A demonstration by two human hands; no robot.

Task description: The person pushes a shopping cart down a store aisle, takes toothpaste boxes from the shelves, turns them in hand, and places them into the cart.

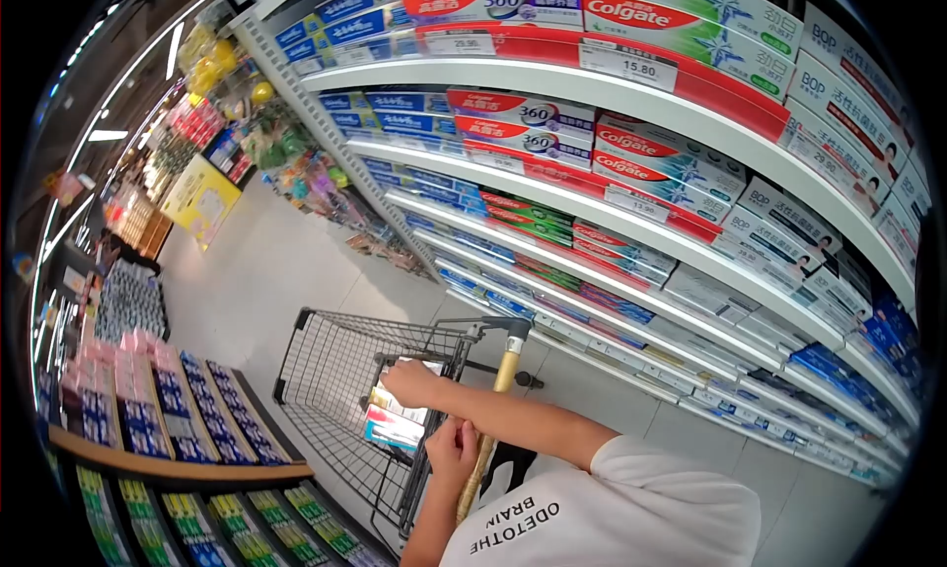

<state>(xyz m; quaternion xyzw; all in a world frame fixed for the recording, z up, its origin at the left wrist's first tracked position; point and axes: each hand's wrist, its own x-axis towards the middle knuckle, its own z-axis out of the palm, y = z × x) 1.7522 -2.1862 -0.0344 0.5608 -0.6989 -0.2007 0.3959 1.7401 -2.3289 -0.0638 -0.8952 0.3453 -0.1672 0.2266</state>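
Observation:
My right hand (409,382) reaches over the shopping cart (326,370), its fingers curled. It is above toothpaste boxes (397,427) lying near the handle end; whatever its fingers hold is hidden. My left hand (452,449) is closed beside the yellow cart handle (505,370), below my right forearm. Whether it grips anything is hard to see. The toothpaste boxes are white, red and blue, partly covered by my right hand. The front of the wire basket shows only bare mesh.
Shelves (552,182) of Colgate and other toothpaste boxes line the right side. A display rack (168,468) of blue, green and pink packs stands lower left, close to the cart. Grey tiled floor (286,241) runs ahead, past a yellow sign (200,200).

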